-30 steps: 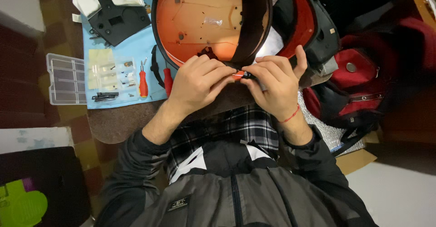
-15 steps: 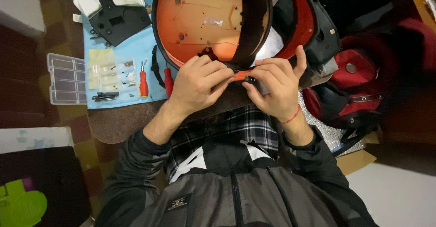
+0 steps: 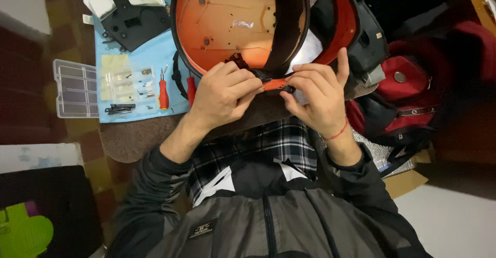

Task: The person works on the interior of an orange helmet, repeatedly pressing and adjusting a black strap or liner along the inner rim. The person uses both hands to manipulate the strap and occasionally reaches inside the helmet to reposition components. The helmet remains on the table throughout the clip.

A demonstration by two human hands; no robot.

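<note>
Two hands | left hand (image 3: 222, 95), right hand (image 3: 315, 95) fingers pinched shut on orange strip (image 3: 275, 84) between them

Your shell (image 3: 227, 20) is bright orange inside with a black band (image 3: 287, 25) across it. The small piece (image 3: 276, 84) you pinch is orange. Your shirt (image 3: 268, 144) is a black-and-white plaid, your jacket (image 3: 268, 222) grey and black. The mat (image 3: 150, 61) is light blue; the screwdriver (image 3: 164, 95) on it has a red handle. The bag (image 3: 408, 98) is red, and your wrist string (image 3: 338, 133) red too.
</note>
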